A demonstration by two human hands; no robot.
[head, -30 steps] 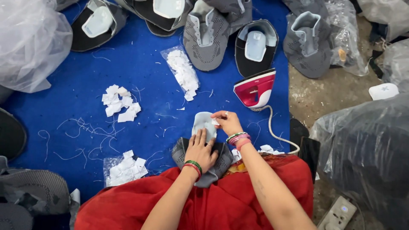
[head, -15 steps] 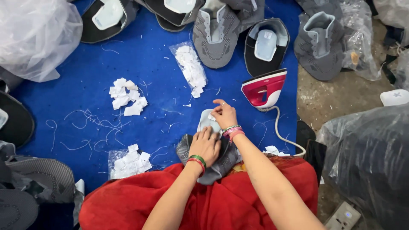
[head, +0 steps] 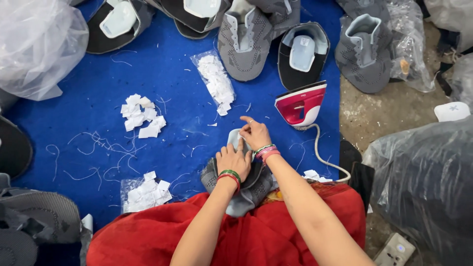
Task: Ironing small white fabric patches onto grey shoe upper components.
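A grey shoe upper (head: 249, 189) with a pale blue tongue lies on the blue cloth (head: 172, 113) in front of my red-clothed lap. My left hand (head: 233, 160) presses flat on the upper, fingers spread. My right hand (head: 254, 133) rests on the tongue's far end, index finger lifted, the other fingertips pinched at the tongue; whether it holds a small patch I cannot tell. A red and white iron (head: 300, 104) stands just right of my right hand, its cord (head: 322, 157) curling toward my lap.
White fabric patches lie in a loose pile (head: 141, 116), in a clear bag (head: 216, 81) and in a second bag (head: 145, 192). Several grey shoe uppers (head: 245, 42) line the far edge. Big plastic bags sit far left (head: 37, 47) and right (head: 423, 182). Bare floor lies to the right.
The view has shifted slightly, so everything sits a little lower. My hands stay on the shoe upper; my right hand's fingers have shifted a little at the tongue.
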